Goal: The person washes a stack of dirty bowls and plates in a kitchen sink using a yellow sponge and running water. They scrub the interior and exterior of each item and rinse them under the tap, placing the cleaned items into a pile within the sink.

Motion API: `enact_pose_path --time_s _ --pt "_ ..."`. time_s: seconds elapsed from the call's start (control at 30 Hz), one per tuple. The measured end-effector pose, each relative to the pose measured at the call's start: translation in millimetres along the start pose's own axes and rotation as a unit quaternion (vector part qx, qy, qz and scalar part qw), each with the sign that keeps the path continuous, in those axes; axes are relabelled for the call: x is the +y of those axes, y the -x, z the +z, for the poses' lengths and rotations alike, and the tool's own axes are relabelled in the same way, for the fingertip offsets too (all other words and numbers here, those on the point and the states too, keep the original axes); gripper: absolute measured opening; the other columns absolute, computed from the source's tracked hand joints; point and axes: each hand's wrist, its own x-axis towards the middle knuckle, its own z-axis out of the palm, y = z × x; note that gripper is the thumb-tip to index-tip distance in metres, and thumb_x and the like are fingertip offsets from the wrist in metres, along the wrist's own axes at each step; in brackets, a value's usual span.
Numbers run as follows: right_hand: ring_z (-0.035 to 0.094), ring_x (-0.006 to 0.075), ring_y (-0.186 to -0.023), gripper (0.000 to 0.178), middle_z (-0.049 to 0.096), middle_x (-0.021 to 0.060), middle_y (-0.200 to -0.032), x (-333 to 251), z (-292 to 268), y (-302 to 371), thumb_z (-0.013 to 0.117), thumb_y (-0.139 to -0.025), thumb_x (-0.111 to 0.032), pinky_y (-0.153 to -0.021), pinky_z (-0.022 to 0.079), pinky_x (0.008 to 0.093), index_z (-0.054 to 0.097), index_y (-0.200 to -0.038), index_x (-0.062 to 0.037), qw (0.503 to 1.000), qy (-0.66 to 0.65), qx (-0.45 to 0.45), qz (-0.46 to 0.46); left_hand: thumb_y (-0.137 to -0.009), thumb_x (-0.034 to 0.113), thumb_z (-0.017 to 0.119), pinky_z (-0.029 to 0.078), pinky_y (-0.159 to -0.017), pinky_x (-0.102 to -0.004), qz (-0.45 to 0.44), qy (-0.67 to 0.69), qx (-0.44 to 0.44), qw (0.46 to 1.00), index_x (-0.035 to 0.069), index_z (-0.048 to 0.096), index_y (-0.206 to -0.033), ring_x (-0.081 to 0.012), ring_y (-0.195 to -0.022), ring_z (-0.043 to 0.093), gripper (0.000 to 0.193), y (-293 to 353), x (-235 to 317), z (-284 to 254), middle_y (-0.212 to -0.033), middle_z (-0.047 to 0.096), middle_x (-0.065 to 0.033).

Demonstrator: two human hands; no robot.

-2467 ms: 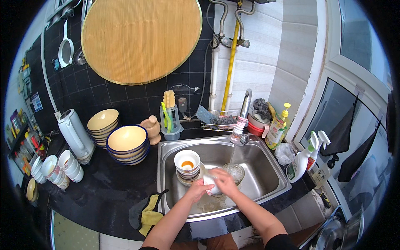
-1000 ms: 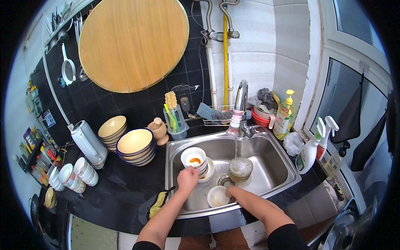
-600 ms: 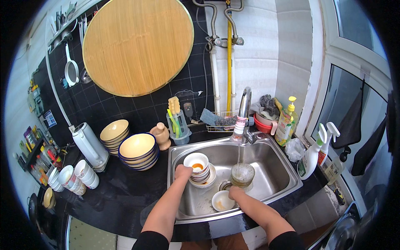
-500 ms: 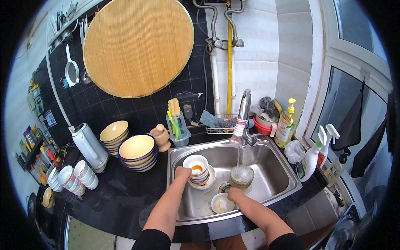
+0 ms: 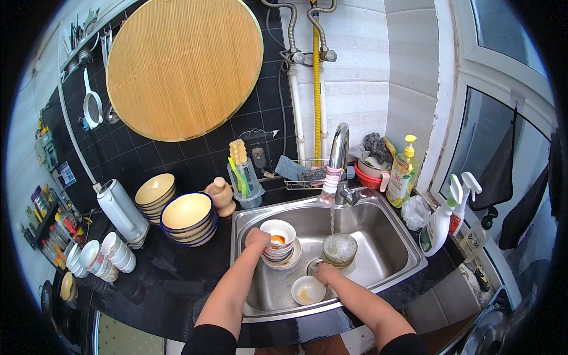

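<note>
On the left side of the sink, my left hand [image 5: 258, 239] is closed on the edge of a stack of small white bowls [image 5: 277, 231]. The top bowl has an orange-brown residue, and the stack sits on a wider white dish [image 5: 296, 254]. Near the sink's front wall, my right hand [image 5: 324, 273] grips the rim of a single small white bowl [image 5: 308, 290] with yellowish residue inside. Its fingers are partly hidden. Just beyond that hand, water from the faucet [image 5: 338, 155] runs into a stack of clear glass bowls [image 5: 339, 248].
The steel sink [image 5: 387, 254] is set in a black countertop [image 5: 171, 278]. Left of it stand cream bowls with blue rims [image 5: 188, 212], a kettle [image 5: 122, 213] and stacked cups [image 5: 118, 251]. Dish soap [image 5: 402, 174] and spray bottles [image 5: 441, 219] line the right side.
The whole view has shifted slightly. The small bowl in my right hand has tilted a little, and its residue looks smaller and yellower. My left hand stays at the bowl stack.
</note>
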Motion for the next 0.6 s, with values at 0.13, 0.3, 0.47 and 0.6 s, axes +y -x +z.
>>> enact_pose_path --time_s 0.13,0.3,0.47,0.6 --pt "0.06 0.0259 -0.08 0.041 0.06 0.0145 -0.097 5 7 -10 0.053 -0.077 -0.03 -0.072 0.047 0.0356 0.055 -0.107 -0.0013 0.999 -0.021 0.021 -0.04 -0.069 0.018 0.055 0.046 -0.078 -0.0355 0.044 -0.073 0.049 0.995 0.0 0.063 -0.088 -0.0302 -0.093 0.059 0.028 -6 1 7 -0.095 0.061 -0.019" --pt "0.063 0.0241 -0.074 0.057 0.062 0.0168 -0.089 3 9 -16 0.054 -0.078 -0.041 -0.067 0.048 0.0354 0.047 -0.115 0.0021 0.979 -0.159 0.091 -0.091 -0.068 0.022 0.056 0.046 -0.079 -0.0367 0.038 -0.055 0.035 0.997 0.002 0.064 -0.089 -0.0312 -0.094 0.058 0.03 -10 -7 6 -0.096 0.061 -0.019" --pt "0.062 0.0178 -0.062 0.068 0.061 0.017 -0.083 -31 -24 -35 0.059 -0.076 -0.044 -0.055 0.049 0.0291 0.043 -0.115 0.0096 0.935 -0.306 0.131 -0.121 -0.068 0.027 0.056 0.045 -0.08 -0.0373 0.054 -0.062 0.015 0.997 0.002 0.064 -0.09 -0.0315 -0.094 0.058 0.034 -8 -15 3 -0.097 0.06 -0.0186" --pt "0.062 0.0201 -0.065 0.07 0.062 0.0166 -0.084 -67 -45 -56 0.067 -0.067 -0.039 -0.059 0.05 0.0308 0.044 -0.115 0.006 0.936 -0.283 0.191 -0.085 -0.067 0.027 0.056 0.045 -0.081 -0.0368 0.064 -0.082 0.043 0.994 0.003 0.064 -0.092 -0.031 -0.094 0.058 0.036 17 -6 -1 -0.098 0.061 -0.0182"
